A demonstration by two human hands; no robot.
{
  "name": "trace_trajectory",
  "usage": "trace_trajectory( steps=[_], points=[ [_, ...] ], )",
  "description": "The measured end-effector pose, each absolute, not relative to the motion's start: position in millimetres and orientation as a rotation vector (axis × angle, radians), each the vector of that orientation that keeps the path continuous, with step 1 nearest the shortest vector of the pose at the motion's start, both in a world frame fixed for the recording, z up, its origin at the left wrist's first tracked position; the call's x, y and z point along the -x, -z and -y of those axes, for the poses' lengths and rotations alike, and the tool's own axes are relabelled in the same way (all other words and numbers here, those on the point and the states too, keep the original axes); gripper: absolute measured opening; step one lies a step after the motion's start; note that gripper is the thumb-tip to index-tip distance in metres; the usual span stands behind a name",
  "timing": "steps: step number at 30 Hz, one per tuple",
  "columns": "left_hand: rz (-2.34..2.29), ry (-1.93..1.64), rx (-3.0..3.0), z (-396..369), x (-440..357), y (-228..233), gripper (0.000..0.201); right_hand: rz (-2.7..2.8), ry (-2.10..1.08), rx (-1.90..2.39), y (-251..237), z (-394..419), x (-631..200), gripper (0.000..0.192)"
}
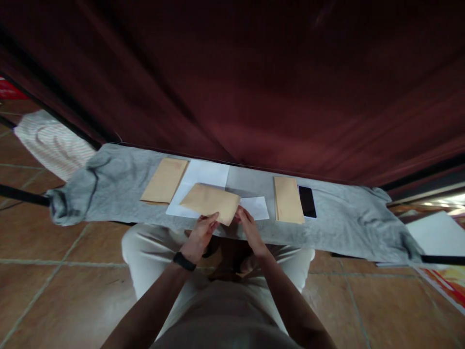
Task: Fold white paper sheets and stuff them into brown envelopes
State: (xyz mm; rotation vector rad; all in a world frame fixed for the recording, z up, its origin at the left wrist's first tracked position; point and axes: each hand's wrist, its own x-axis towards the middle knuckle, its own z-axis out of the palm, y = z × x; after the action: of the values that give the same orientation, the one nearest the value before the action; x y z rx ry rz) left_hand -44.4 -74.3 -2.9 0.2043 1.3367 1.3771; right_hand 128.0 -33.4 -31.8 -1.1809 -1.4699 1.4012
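A black phone [307, 201] lies on the grey cloth [119, 179], touching a tan envelope [288, 199]; another tan envelope [164, 180] lies left of the phone.

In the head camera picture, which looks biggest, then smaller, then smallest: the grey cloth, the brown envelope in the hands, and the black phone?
1. Grey cloth, by far the largest.
2. Brown envelope, held by the left hand and right hand.
3. Black phone, smallest.
All lie at a similar distance, so the order looks safe.

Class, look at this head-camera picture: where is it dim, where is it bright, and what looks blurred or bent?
Head view: the curtain is dim and smeared; glare at the right edge; the grey cloth bows with lens distortion; the envelope in both hands is soft but readable.
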Motion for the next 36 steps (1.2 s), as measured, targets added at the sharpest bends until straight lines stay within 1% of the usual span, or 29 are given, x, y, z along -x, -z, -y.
trace_trajectory(
  steps=[1, 3, 10, 13, 19, 24, 26, 28, 29, 30, 32, 34, 36],
  points=[
    [-1.323, -1.377, -0.182, 75.9, 38.7, 4.3, 0.023, 1.395, -1.521, 1.14, 27.5, 35.8, -123.1, 0.054],
    [-1.296, -1.378, -0.134, 79.0, 32.5, 4.8, 0.023, 1.27, -1.641, 1.144, 21.3, 38.1, -117.6, 0.052],
    [-1.237, -1.334, -0.086, 85.4, 33.4, 6.2, 0.023, 1.117, -1.781, 1.184, 22.5, 36.6, -120.9, 0.033],
    [-1.221, -1.315, -0.093, 86.8, 32.1, 8.9, 0.024, 1.056, -1.834, 1.181, 26.8, 37.1, -123.9, 0.028],
    [-1.26, -1.231, -0.211, 89.8, 28.4, 14.2, 0.021, 1.089, -1.759, 1.278, 36.7, 34.3, -127.7, 0.027],
    [-1.239, -0.972, -0.412, 103.2, 27.7, 18.0, 0.03, 1.118, -1.681, 1.322, 44.8, 26.8, -130.9, 0.032],
    [-1.289, -0.935, -0.593, 108.7, 28.3, 13.9, 0.028, 1.128, -1.654, 1.326, 45.7, 24.9, -133.0, 0.033],
    [-1.434, -0.98, -0.969, 109.5, 31.2, 5.1, 0.026, 1.141, -1.638, 1.32, 44.7, 24.2, -135.4, 0.033],
    [-1.518, -0.991, -1.23, 107.6, 33.8, -0.5, 0.033, 1.149, -1.634, 1.315, 43.5, 24.3, -136.6, 0.033],
    [-1.588, -0.974, -1.5, 104.1, 37.3, -6.2, 0.048, 1.156, -1.633, 1.308, 41.9, 24.5, -137.9, 0.033],
    [-1.665, -0.777, -1.957, 93.7, 45.9, -15.9, 0.078, 1.181, -1.638, 1.293, 37.6, 25.2, -140.7, 0.034],
    [-1.669, -0.522, -2.242, 81.3, 55.2, -21.2, 0.097, 1.243, -1.645, 1.277, 32.4, 26.2, -143.9, 0.033],
    [-1.633, -0.348, -2.38, 70.0, 63.1, -22.1, 0.111, 1.324, -1.65, 1.255, 26.7, 27.6, -147.5, 0.03]
  ],
)
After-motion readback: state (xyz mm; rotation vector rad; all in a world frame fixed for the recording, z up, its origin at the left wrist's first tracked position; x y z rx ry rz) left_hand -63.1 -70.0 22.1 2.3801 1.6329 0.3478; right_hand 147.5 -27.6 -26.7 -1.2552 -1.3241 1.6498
